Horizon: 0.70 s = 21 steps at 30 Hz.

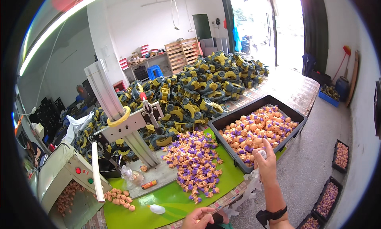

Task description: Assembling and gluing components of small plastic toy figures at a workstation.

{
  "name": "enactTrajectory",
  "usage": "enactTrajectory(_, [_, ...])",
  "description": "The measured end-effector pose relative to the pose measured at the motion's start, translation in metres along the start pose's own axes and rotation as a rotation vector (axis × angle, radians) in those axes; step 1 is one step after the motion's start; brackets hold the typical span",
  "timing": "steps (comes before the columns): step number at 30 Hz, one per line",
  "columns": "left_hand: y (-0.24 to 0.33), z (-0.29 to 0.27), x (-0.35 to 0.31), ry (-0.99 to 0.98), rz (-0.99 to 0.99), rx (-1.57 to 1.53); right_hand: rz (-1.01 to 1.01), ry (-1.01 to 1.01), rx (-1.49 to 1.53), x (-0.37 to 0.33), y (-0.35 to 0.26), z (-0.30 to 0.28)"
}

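My right hand (266, 163) is raised at the near edge of a black tray (234, 157) filled with small peach-and-purple doll parts (258, 129). Its fingers are closed on a crumpled whitish strip (249, 195), which looks like thin plastic or tissue and trails down below the hand. My left hand (198, 218) is low at the table's front edge, thumb and forefinger pinched together; what they hold is too small to make out. Between the hands and the press stand lies a heap of peach-and-purple parts (194, 161) on the green table top (158, 203).
A press stand (115, 110) rises at left beside a beige machine box (75, 169) with buttons. Round peach heads (119, 197), a white bottle (157, 209) and an orange tube (149, 184) lie near it. Yellow-and-black toy vehicles (198, 86) pile up behind. Filled trays (328, 197) stand on the floor at right.
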<state>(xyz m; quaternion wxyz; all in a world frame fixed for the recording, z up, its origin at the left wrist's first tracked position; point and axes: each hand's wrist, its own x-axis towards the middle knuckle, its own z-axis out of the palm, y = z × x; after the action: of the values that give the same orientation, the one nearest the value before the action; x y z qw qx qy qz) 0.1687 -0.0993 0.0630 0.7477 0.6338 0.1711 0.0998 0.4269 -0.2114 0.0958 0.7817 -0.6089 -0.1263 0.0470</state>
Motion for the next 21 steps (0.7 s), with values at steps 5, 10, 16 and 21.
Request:
enactTrajectory(5, [0.004,-0.001,-0.014,0.031,-0.129,-0.037,0.095,-0.339,0.379,-0.037,0.014,0.014])
enactTrajectory(10, [0.006,-0.004,-0.026,0.082,-0.157,-0.101,0.393,-0.586,0.893,-0.079,0.021,0.035])
enactTrajectory(16, [0.003,-0.013,-0.044,0.136,-0.126,-0.144,0.385,-0.806,0.77,-0.104,0.024,0.056])
enactTrajectory(21, [0.02,-0.033,-0.079,0.24,0.05,0.0,0.477,-0.863,0.683,-0.116,0.028,0.059])
